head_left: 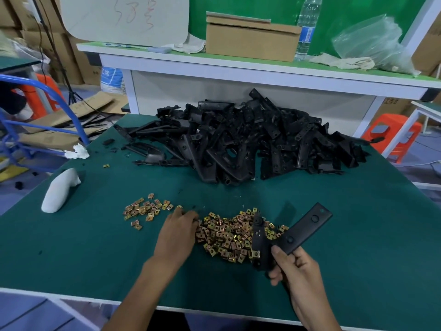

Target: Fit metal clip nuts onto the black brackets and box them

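The right hand (298, 274) has its grip tight round a long black plastic bracket (307, 223), above the green bench (95, 247), ready for a nut I think. The left hand (177, 235) dips into the heap of small gold metal clip nuts (229, 237); I cannot tell if its grip holds one. Red scribbles on the grey board (124, 17) cannot be read.
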